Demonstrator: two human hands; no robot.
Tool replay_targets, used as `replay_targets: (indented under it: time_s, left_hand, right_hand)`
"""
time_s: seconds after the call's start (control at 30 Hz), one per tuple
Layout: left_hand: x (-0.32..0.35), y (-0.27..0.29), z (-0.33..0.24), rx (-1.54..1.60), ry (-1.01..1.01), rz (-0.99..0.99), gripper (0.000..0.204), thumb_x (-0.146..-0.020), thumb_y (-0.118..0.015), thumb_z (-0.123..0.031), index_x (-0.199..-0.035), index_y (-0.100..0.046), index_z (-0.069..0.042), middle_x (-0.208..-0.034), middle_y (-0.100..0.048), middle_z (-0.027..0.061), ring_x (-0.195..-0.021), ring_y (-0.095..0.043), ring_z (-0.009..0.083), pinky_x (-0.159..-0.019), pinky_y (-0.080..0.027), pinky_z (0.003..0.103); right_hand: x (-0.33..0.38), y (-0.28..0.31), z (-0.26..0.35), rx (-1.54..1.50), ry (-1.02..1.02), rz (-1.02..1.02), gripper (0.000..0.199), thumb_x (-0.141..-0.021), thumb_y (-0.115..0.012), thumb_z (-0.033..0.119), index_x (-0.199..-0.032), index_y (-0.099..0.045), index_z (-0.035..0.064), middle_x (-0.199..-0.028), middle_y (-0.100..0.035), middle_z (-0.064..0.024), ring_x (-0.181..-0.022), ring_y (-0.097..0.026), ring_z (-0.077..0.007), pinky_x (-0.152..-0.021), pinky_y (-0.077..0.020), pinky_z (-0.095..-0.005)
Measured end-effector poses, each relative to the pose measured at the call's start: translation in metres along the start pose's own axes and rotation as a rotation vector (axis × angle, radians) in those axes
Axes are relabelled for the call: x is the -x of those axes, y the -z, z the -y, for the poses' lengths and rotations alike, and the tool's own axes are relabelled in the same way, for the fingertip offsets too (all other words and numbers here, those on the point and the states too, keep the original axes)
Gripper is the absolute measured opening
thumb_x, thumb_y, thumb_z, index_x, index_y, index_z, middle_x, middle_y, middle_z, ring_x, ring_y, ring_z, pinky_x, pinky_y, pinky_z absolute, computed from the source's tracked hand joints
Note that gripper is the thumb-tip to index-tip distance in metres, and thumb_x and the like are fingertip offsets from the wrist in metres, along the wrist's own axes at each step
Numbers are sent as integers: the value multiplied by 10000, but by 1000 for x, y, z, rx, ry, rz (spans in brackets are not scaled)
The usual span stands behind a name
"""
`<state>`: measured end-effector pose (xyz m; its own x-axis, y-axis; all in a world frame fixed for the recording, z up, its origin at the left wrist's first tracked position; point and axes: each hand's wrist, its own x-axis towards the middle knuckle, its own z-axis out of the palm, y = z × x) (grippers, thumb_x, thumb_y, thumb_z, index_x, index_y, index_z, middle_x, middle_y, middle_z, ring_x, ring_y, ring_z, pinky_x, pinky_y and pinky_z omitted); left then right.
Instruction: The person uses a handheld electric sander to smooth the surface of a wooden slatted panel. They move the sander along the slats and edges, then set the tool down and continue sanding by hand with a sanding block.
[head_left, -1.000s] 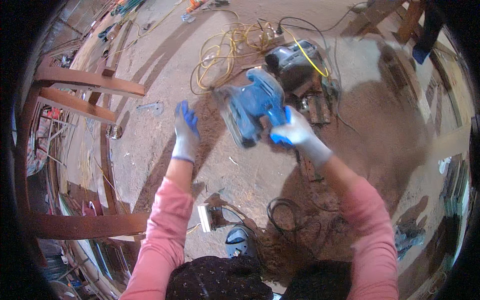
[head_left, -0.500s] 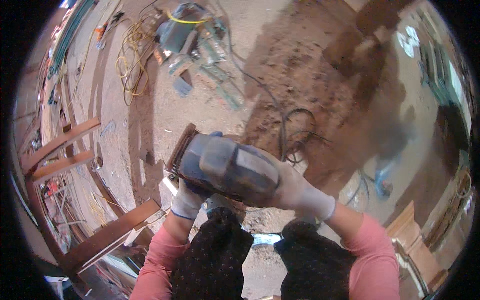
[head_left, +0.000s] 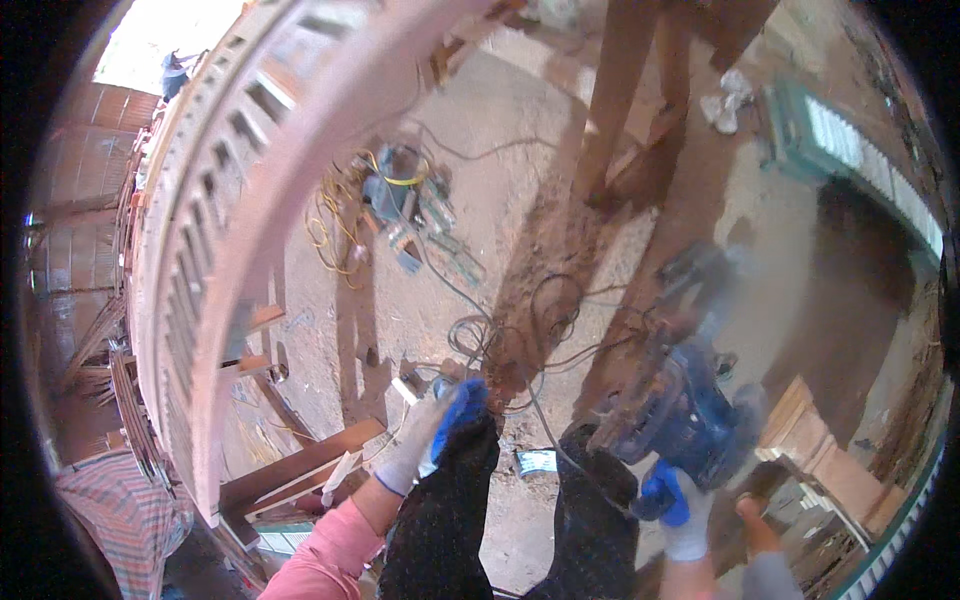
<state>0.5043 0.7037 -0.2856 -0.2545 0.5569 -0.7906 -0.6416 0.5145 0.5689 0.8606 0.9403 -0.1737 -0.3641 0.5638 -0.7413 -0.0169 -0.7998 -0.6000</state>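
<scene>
Dusty workshop floor (head_left: 520,130), right hand (head_left: 672,505) grip around blue power tool (head_left: 680,415), left hand (head_left: 430,435) loose.

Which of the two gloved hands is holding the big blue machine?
The right hand grips the blue power tool. The left hand holds no machine and rests beside the dark trouser leg.

Dusty workshop floor (head_left: 520,130), curved wooden frame (head_left: 230,200)

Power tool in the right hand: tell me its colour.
The power tool held by the gloved right hand is blue, blurred in the head view.
</scene>
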Motion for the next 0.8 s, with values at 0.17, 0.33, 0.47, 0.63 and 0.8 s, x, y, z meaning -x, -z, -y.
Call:
replay_targets:
  time_s: [0.17,0.33,0.47,0.63,0.8]
  left_hand:
    - [134,-115,-78,-115,-117,144,652,-1108,-529,-396,-1610,-360,-15,-1574,-481,138,-1455,-456,251,-1214,-358,387]
    - [230,-208,-155,-1171,-791,4,828,-927,-745,-380,-1618,-374,-115,-1630,-367,232,-1511,-336,464,-1261,-262,545]
    - [216,-246,-189,-1130,-983,-242,622,-904,-739,-340,-1464,-552,-143,-1450,-547,231,-1414,-468,423,-1210,-325,570]
    - [263,-186,-268,-1222,-908,-438,182,-916,-704,-268,-838,-701,-103,-743,-669,154,-844,-674,392,-789,-520,502]
    - [402,-128,-289,-1180,-1016,-823,181,-915,-710,-238,-798,-700,-101,-716,-646,150,-749,-639,384,-710,-498,494]
  right_hand:
    - [107,-6,81,-89,43,88,330,-1003,-636,366,-1089,-619,48,-904,-637,-78,-809,-637,-234,-718,-540,-376]
    - [196,-29,172,-341,5,418,418,-934,-691,433,-1134,-644,69,-989,-657,-106,-905,-612,-285,-816,-519,-434]
    - [245,-110,258,-247,200,421,510,-853,-756,393,-1213,-642,51,-1075,-658,-106,-900,-574,-269,-785,-490,-450]
    - [261,-161,312,-25,336,775,712,-896,-711,521,-1399,-550,43,-1060,-622,-58,-849,-534,-225,-798,-457,-389]
    - [289,-243,311,-139,273,836,557,-972,-659,515,-1256,-571,43,-998,-592,-42,-825,-521,-200,-806,-451,-385]
